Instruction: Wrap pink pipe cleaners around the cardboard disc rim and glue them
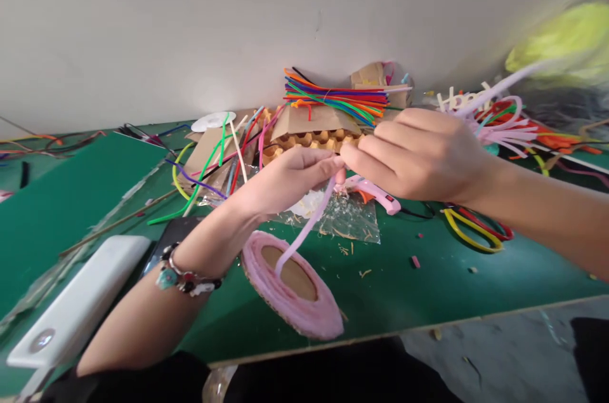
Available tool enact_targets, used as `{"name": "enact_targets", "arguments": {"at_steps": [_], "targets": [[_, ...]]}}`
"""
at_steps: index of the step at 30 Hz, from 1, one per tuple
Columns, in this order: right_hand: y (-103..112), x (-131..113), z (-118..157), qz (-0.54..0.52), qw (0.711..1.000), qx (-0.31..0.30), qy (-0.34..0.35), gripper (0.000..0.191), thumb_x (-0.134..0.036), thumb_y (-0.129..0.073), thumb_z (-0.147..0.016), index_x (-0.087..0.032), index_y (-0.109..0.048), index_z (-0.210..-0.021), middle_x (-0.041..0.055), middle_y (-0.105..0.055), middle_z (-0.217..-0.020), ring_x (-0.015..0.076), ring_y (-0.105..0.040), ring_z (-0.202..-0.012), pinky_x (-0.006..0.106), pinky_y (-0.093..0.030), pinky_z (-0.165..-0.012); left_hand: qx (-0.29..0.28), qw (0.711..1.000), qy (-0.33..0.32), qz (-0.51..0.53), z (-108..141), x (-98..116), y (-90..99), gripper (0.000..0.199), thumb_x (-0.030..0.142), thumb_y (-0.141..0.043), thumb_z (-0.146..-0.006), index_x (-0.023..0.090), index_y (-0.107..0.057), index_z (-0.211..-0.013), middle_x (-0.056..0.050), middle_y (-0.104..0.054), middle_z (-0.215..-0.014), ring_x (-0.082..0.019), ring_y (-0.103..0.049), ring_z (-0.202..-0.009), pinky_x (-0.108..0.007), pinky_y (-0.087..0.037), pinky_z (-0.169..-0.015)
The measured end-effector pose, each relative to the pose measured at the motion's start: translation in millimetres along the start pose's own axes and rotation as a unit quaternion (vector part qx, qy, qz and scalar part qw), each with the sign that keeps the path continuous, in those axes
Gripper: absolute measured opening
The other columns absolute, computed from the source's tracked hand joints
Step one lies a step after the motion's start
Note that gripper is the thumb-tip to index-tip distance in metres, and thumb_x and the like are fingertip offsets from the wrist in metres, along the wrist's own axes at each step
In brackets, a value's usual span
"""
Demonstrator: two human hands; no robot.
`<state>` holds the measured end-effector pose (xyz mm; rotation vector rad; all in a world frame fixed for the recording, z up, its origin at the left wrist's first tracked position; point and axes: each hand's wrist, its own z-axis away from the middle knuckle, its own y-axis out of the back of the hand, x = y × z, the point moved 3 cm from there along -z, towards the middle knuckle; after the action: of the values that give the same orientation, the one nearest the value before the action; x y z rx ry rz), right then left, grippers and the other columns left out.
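A pale pink pipe cleaner (311,222) rises from a round cardboard disc (294,276) whose rim is covered in pink pipe cleaner. The disc is tilted near the table's front edge. My left hand (297,178) pinches the pipe cleaner just above it, thumb against fingers. Beside it, fingertips nearly touching, my right hand (421,152) is closed round the same pipe cleaner. A pale pink length stretches from behind the right hand to the upper right. My right fingers hide the stretch inside the grip.
A bundle of coloured pipe cleaners (337,95) lies on cardboard over an egg tray (311,138). Behind my hands is a pink glue gun (375,193). Scissors (476,231) lie right, a white power bank (80,301) left. Loose pipe cleaners and scraps cover the green table (394,301).
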<state>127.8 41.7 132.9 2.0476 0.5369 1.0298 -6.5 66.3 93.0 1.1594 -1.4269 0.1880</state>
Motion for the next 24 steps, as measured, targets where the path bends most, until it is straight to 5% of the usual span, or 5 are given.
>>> {"name": "enact_targets", "arguments": {"at_steps": [5,11,17,20,24], "targets": [[-3,-4,6,0.005,1.0,0.009,0.028,0.033,-0.025,-0.031,-0.09,-0.022,-0.056,-0.069,-0.0018,-0.045,-0.048,0.0118,-0.035,-0.049,0.03,-0.023,-0.05,-0.035,0.998,0.036,0.04,3,1,-0.9,0.031,0.024,-0.036,-0.089,0.017,-0.048,-0.062,0.004,-0.041,-0.052,-0.006,-0.037,-0.047,-0.018,-0.032,-0.045],[-13,-5,10,-0.128,0.99,-0.062,-0.02,0.03,-0.023,-0.033,-0.086,-0.019,-0.051,-0.062,-0.0041,-0.036,-0.041,0.0091,-0.031,-0.04,0.028,-0.016,-0.044,0.013,0.964,-0.096,-0.246,8,15,4.8,0.026,0.021,-0.041,-0.087,0.015,-0.054,-0.065,0.001,-0.05,-0.061,-0.009,-0.047,-0.058,-0.021,-0.037,-0.055],[-19,-2,13,-0.521,0.838,-0.136,-0.088,0.029,-0.028,-0.034,-0.09,-0.017,-0.05,-0.068,-0.0079,-0.037,-0.046,0.0044,-0.034,-0.04,0.021,-0.026,-0.044,0.054,0.805,-0.256,-0.532,15,32,-2.1,0.034,0.02,-0.036,-0.089,0.017,-0.054,-0.06,0.001,-0.045,-0.055,-0.011,-0.044,-0.056,-0.027,-0.034,-0.058],[-24,-5,17,-0.602,0.772,-0.179,-0.097,0.034,-0.03,-0.028,-0.092,-0.017,-0.05,-0.07,-0.0098,-0.028,-0.043,0.004,-0.028,-0.037,0.02,-0.026,-0.041,0.046,0.783,-0.288,-0.549,16,35,-4.7,0.034,0.017,-0.037,-0.088,0.017,-0.052,-0.058,0.001,-0.043,-0.053,-0.011,-0.043,-0.055,-0.027,-0.034,-0.058],[-20,-6,22,-0.456,0.879,-0.092,-0.1,0.025,-0.029,-0.037,-0.09,-0.016,-0.056,-0.081,-0.0065,-0.045,-0.051,0.0046,-0.038,-0.043,0.021,-0.027,-0.045,0.036,0.848,-0.249,-0.467,15,27,-0.6,0.032,0.023,-0.036,-0.09,0.016,-0.054,-0.064,0.0,-0.048,-0.059,-0.011,-0.045,-0.057,-0.026,-0.035,-0.057]]}}
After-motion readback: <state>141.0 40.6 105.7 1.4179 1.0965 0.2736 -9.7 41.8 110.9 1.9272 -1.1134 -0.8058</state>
